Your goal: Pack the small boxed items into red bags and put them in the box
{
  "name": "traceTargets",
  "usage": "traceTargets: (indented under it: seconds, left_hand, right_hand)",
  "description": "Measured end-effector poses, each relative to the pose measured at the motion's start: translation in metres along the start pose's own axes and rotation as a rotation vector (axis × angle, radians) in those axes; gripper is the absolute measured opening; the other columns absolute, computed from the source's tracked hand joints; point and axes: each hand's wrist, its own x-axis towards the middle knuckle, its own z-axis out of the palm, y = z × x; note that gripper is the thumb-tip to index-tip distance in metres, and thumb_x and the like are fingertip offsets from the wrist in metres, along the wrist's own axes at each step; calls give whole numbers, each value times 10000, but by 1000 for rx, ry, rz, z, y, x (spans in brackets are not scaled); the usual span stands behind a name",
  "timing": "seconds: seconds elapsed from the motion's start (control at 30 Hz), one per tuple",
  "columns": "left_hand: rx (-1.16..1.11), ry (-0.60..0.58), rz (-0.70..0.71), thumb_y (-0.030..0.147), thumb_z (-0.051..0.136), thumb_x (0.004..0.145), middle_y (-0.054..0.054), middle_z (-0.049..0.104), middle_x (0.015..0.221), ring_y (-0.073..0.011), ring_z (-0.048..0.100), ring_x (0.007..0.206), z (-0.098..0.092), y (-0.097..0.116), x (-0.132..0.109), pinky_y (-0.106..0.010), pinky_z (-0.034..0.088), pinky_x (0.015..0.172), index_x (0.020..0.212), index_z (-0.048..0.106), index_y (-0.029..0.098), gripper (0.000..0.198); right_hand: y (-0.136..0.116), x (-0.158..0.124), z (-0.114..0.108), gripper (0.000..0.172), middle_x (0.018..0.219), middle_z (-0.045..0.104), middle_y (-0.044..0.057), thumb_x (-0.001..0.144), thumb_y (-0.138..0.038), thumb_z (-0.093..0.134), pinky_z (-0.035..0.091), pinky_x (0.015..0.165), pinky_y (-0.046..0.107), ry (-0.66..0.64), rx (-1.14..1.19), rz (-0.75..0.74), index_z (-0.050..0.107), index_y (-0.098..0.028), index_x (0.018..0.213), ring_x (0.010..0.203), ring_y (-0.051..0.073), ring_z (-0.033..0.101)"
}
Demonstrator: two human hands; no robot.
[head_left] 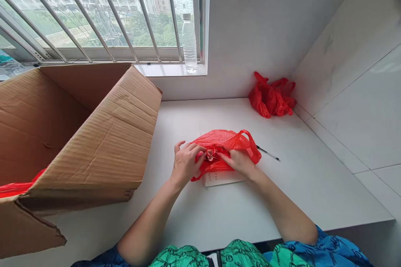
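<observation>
Patterned green/blue jacket (241, 254) at bottom edge. Red plastic bag (225, 139) lies on white paper sheet (224, 179), mid-counter (194, 121). L hand (186, 163) & R hand (239, 163) close together, clamped on bag; mouth open, small patterned item (209, 155) showing, contents unclear. Nearby: pen (267, 153), crumpled 2nd red bag (272, 98). Cardboard box (78, 133) crowds L side; water bottle (189, 44) on window sill (169, 69).

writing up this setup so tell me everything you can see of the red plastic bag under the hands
The red plastic carrier bag is thin, glossy and crinkled, with a looped handle rising at its right end. It lies bunched on a printed white sheet on a white counter. The left hand and right hand meet on it at the middle, where a small dark red and white patterned piece shows; what that piece is cannot be told.
</observation>
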Motion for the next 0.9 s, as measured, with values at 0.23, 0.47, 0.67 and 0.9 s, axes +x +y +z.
traceTargets:
  seconds: [0.23, 0.47, 0.67, 0.9]
  left_hand:
    - [1, -33, 13, 271, 531, 957, 11, 732, 883, -191, 661, 849, 1, 3, -1, -478, 255, 1097, 899, 666, 265, 147]
    - [-115, -5, -41, 300, 517, 974, 1, 737, 955, -164, 668, 845, -2, 8, 0, -434, 280, 1091, 1046, 641, 267, 146]
    - [-203, -27, -56, 320, 494, 986, 23, 723, 850, -148, 646, 788, -2, 9, 1, -396, 306, 1052, 788, 601, 228, 243]
    - [-173, -29, 14, 328, 474, 997, 30, 683, 765, -141, 614, 736, 0, 7, 0, -391, 309, 1065, 803, 602, 234, 251]
  right_hand:
    - [0, -3, 5, 304, 837, 683, 49, 877, -403, 611, 505, 757, 391, -55, -212, -103, 693, -285, 1145, 781, 252, 627]
    - [-18, -5, -7, 432, 661, 514, -15, 960, -556, 443, 367, 572, 286, -186, 174, 23, 604, -222, 738, 597, 145, 455]
    - [-14, -1, -1, 494, 636, 424, -38, 934, -610, 468, 345, 589, 276, -234, 328, 83, 462, -208, 648, 601, 119, 405]
    - [-26, -5, -5, 376, 828, 632, 8, 918, -561, 544, 461, 722, 289, -171, 364, 62, 684, -213, 891, 757, 151, 554]
